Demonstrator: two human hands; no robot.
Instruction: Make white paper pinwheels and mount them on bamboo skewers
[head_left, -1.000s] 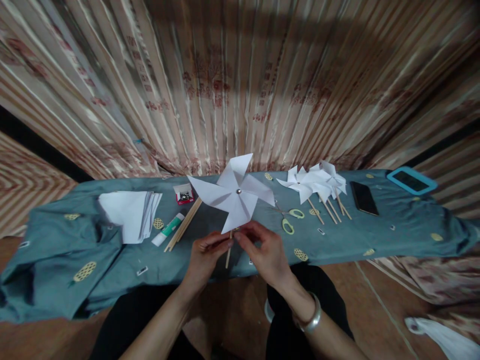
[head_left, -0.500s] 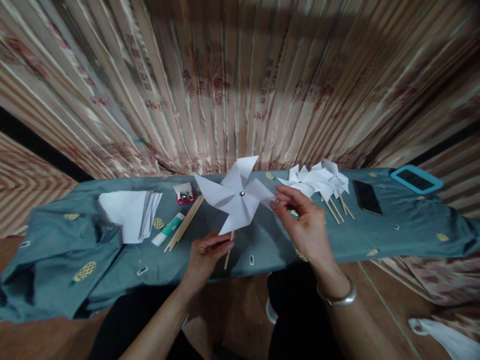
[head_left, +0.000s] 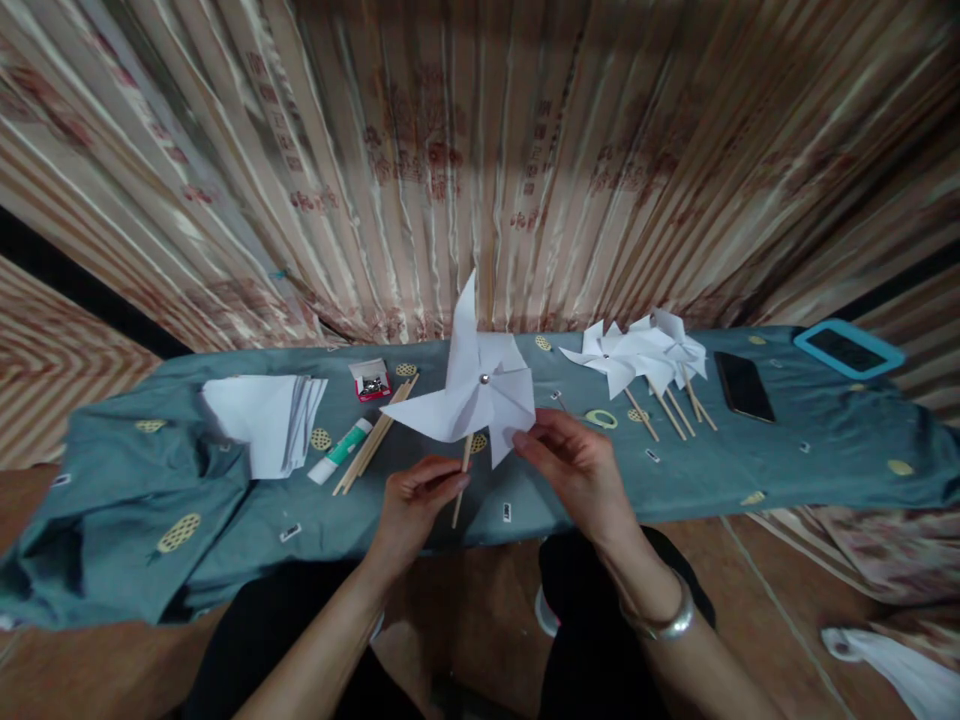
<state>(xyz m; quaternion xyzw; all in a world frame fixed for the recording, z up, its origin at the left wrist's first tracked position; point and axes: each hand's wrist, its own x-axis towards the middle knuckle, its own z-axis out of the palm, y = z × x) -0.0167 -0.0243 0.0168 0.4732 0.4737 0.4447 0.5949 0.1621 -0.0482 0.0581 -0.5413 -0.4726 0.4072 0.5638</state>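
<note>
Pinwheel [head_left: 487, 385] of white paper is occupying the middle of the frame, its round metal pin showing at the centre. Its wooden stick [head_left: 466, 458] is slanting down below the blades, and the left hand [head_left: 420, 500] is gripping it, thumb and fingers closed. At centre right, the right hand [head_left: 577, 470] is half curling, thumb and fingertips touching the lower right blade; whether they are pinching it, I cannot tell. Behind that hand, scissors [head_left: 601, 418] are lying partly hidden on the cloth-covered desk [head_left: 705, 480]. Further right, finished pinwheels [head_left: 611, 360] are overlapping near a dark phone [head_left: 744, 386]. Left of centre, loose sticks [head_left: 375, 445] are resting beside a glue stick [head_left: 340, 450], with a small red box [head_left: 372, 382] of metal pieces above and white paper sheets [head_left: 259, 425] lying farther left.
</note>
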